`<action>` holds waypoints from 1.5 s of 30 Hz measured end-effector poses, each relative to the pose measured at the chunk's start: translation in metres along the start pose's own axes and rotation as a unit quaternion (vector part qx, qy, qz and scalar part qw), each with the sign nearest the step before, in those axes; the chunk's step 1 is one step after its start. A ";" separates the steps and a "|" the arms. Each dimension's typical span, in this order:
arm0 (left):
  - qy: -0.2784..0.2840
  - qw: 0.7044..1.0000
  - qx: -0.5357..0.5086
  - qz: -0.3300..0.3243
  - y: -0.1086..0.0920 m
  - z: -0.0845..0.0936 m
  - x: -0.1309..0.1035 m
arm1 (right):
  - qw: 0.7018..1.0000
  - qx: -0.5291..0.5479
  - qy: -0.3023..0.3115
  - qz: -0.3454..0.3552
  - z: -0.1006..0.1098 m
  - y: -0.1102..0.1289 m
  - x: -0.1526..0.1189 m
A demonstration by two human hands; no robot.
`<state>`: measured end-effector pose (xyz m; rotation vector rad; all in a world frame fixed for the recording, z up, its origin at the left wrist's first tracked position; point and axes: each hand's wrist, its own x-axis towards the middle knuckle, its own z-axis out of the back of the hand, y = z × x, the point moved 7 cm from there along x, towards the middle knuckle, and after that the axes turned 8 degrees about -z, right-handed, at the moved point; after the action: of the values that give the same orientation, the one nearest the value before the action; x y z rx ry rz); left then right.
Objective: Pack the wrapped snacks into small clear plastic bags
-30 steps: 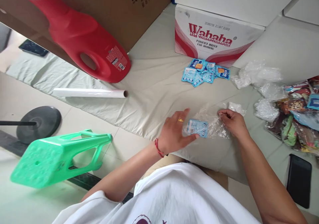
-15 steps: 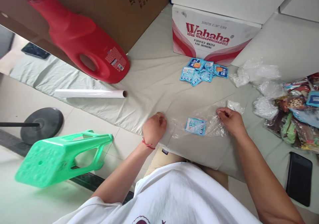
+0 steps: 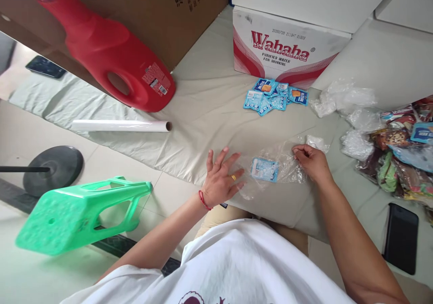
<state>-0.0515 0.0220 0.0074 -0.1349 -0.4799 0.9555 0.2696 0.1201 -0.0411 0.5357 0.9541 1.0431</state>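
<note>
1. Near edge: The pale grey-green cloth (image 3: 203, 96) ended in front of the person. The transparent, crinkled plastic bag (image 3: 291, 171) lay near this edge, between the hands.
2. Clearance: A stretch of cloth separated the left hand (image 3: 221, 177) from the long white cylindrical roll (image 3: 122, 125). Another separated the bag from the pile of blue rectangular sachets (image 3: 275, 99).
3. Left hand: Fingers were spread wide, palm down, gripping nothing, at the bag's left end. Contact could not be determined.
4. Right hand (image 3: 310, 162): Thumb and index finger were pinched together on the bag's right end.
5. Surroundings: The red plastic bottle with a moulded handle (image 3: 135, 65) was beside the large brown cardboard box (image 3: 152, 15). The bright green plastic stool (image 3: 64, 220) was on the light tiled floor (image 3: 108, 155), left of the cloth.
6. Containers: A single light-blue rectangular sachet (image 3: 264, 169) showed through the bag's film. The sachet pile lay against the red-and-white cardboard carton (image 3: 280, 51). Multicoloured wrapped packets (image 3: 395, 159) were heaped at far right.
</note>
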 end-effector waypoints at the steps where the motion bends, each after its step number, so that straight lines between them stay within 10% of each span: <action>1: -0.007 1.000 -0.009 0.026 0.006 -0.002 0.005 | 1.000 0.003 0.000 -0.001 0.000 -0.001 0.000; 8: -0.073 0.965 -0.020 0.251 0.050 -0.011 0.016 | 1.000 0.002 -0.003 -0.011 0.000 0.000 0.000; 18: -0.126 0.950 0.020 0.285 0.060 0.002 0.007 | 0.922 -0.278 -0.158 0.217 0.005 0.067 -0.026; 22: -0.133 0.962 0.009 0.238 0.048 0.001 0.017 | 0.896 -0.299 -0.083 0.318 -0.032 0.101 -0.013; 29: -0.044 0.968 -0.100 0.226 0.045 -0.019 0.048 | 0.909 -0.328 0.102 0.235 -0.083 0.117 0.026; 36: 0.028 0.951 -0.138 0.276 0.057 -0.031 0.058 | 0.866 -0.334 0.055 0.368 -0.061 0.129 -0.044; 41: 0.062 0.956 -0.100 0.268 0.059 -0.030 0.060 | 0.792 -0.428 0.078 0.428 -0.079 0.090 -0.097; 45: 0.014 0.958 -0.110 0.263 0.062 -0.015 0.054 | 0.791 -0.452 0.119 0.396 -0.093 0.065 -0.114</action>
<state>-0.0660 0.1027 -0.0074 -0.4959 -0.5355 1.4156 0.1387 0.0402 0.0068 -0.0533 0.2955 2.1962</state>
